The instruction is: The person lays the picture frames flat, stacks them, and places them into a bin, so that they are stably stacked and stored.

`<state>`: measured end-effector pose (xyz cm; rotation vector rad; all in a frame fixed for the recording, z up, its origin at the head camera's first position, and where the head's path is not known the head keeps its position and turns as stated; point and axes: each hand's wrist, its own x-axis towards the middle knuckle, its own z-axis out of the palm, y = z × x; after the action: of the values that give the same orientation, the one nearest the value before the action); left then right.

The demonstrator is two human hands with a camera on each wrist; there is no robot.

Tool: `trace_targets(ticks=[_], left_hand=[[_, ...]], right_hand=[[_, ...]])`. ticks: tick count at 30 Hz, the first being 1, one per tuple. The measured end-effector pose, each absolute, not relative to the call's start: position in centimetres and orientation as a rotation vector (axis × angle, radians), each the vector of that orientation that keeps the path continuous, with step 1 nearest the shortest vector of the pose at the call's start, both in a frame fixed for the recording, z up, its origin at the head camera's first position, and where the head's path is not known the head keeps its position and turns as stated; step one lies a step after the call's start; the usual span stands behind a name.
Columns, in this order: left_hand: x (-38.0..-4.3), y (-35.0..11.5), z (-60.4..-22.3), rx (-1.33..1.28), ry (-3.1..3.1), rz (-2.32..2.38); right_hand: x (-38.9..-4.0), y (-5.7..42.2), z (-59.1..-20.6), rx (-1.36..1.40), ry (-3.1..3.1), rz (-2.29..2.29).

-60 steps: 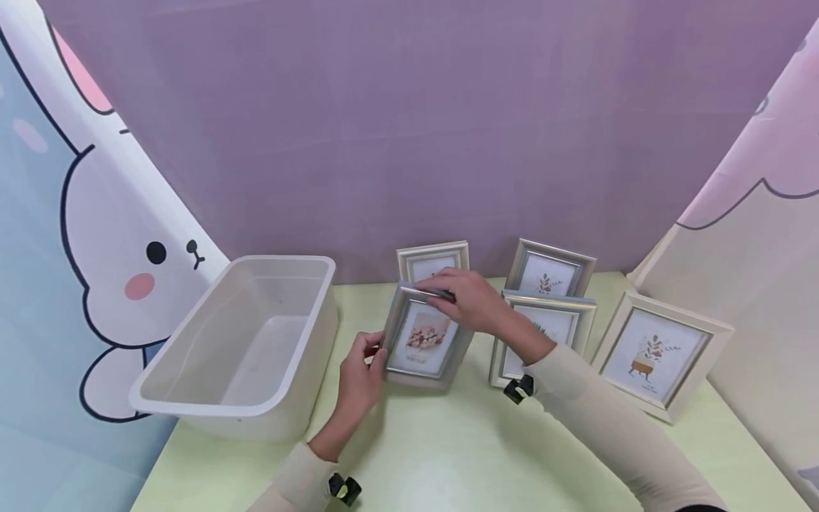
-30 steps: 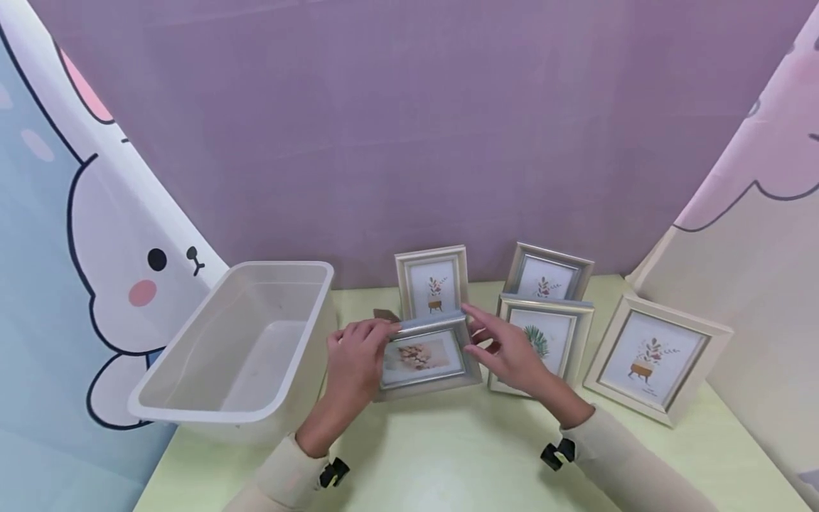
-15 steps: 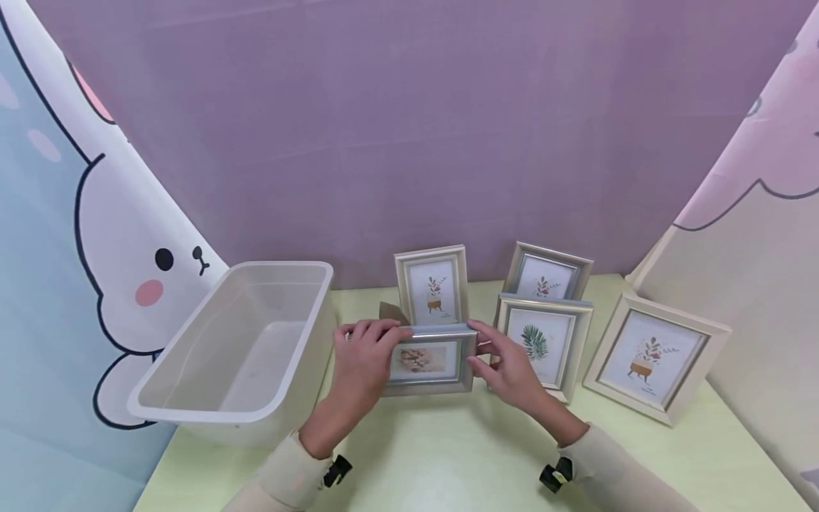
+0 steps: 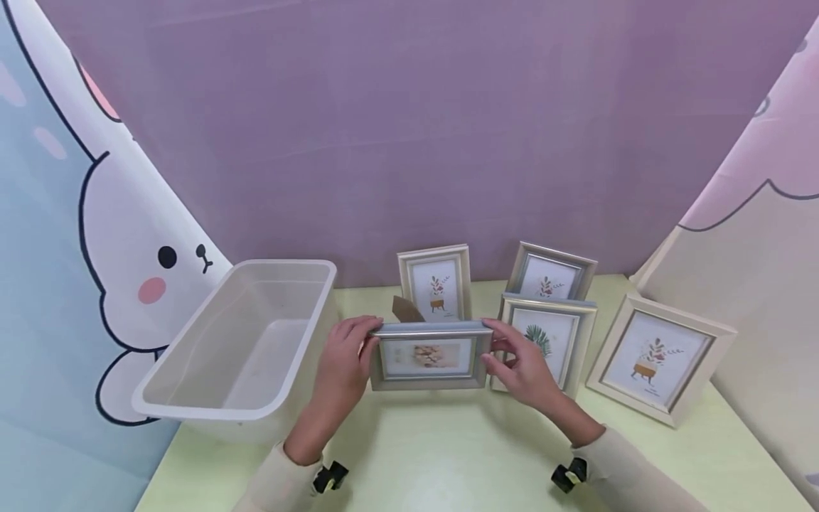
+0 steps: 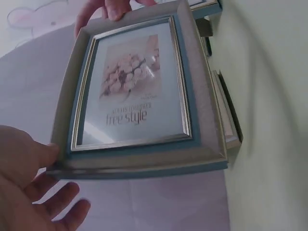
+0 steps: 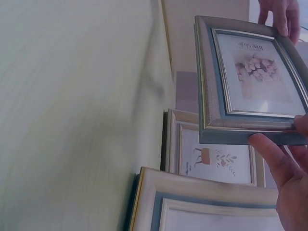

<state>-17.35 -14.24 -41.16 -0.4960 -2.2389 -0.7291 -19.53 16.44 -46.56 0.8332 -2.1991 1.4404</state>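
Observation:
In the head view a silver-and-blue picture frame point(image 4: 425, 355) with a pinkish print is held on its side over the table. My left hand point(image 4: 342, 370) pinches one end, thumb on the front face. At the opposite end my right hand point(image 4: 527, 370) pinches the border between thumb and fingers. A brown support flap point(image 4: 407, 310) sticks up behind the frame's top edge. The left wrist view shows the print's lettering, "free style", in the held frame point(image 5: 130, 82). From the right wrist the same frame point(image 6: 257, 77) appears above two standing ones.
Behind the held frame stands a plant-print frame point(image 4: 437, 284). To the right are a leaf-print frame point(image 4: 544, 338), another frame point(image 4: 549, 274) behind it, and a cream frame point(image 4: 659, 359) at the far right. A white plastic bin point(image 4: 205, 412) stands on the left of the pale green table point(image 4: 435, 455).
The picture frame has turned from upright onto its side. My left hand has moved up to its left end, and my right hand has moved from its top to its right end.

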Motion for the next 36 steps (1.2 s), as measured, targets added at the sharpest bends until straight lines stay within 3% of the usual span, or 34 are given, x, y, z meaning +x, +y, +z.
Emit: trace_targets(ticks=[10, 13, 18, 29, 36], left_hand=[[-18.5, -15.8, -43.1, -0.338, -2.239, -1.719], [-19.0, -16.3, -43.6, -0.336, -2.173, -1.96], [-19.6, -16.7, -44.2, -0.534, -2.038, -2.159], [-22.0, -17.5, -45.9, -1.055, -1.98, -2.316], [-22.4, -17.8, -46.1, -1.197, -2.073, -2.345]], right_hand=[[-17.9, 16.1, -43.9, 0.934, -2.128, 1.415], [-18.5, 16.4, -44.6, 0.954, -2.118, 1.43], [-19.5, 17.4, -46.5, 0.976, -2.113, 1.48], [-19.3, 18.1, -46.6, 1.025, -2.079, 1.566], [-19.3, 18.2, -46.9, 1.045, -2.071, 1.561]])
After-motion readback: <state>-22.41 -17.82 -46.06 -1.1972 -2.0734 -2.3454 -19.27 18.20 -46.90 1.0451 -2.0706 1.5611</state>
